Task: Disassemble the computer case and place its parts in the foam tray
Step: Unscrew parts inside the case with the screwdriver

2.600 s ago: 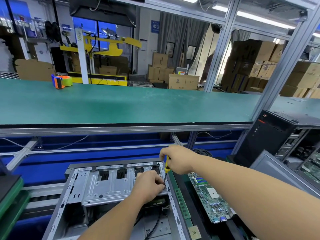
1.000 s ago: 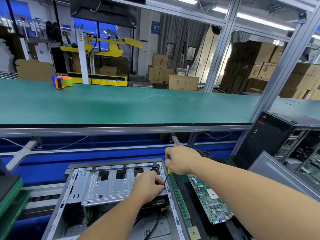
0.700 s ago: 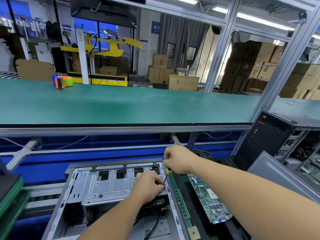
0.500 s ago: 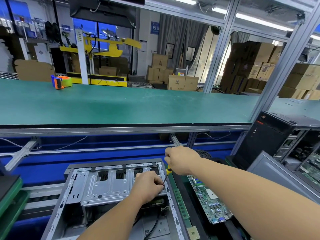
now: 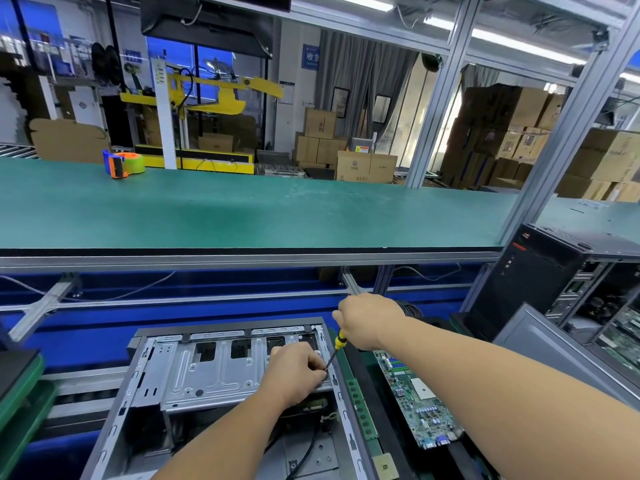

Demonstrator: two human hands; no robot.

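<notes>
An open grey computer case (image 5: 207, 372) lies on its side at the bottom centre, its metal drive cage facing up. My left hand (image 5: 294, 375) rests on the cage's right end, fingers curled around the tip of a screwdriver (image 5: 337, 344). My right hand (image 5: 367, 320) is closed around the screwdriver's yellow-and-black handle, just above the case's right rim. The shaft slants down-left to the cage edge. To the right, a black foam tray (image 5: 363, 375) holds a green motherboard (image 5: 415, 400) and a memory stick (image 5: 360, 410). What my left fingers pinch is hidden.
A green bench top (image 5: 242, 209) with a tape dispenser (image 5: 123, 164) runs across above. A black tower PC (image 5: 533, 275) stands at the right, with a grey side panel (image 5: 554, 344) leaning beside it. Green trays (image 5: 20, 403) are stacked at the left edge.
My right hand has shifted slightly around the screwdriver handle, up and down by a little. My left hand and the case have stayed in place.
</notes>
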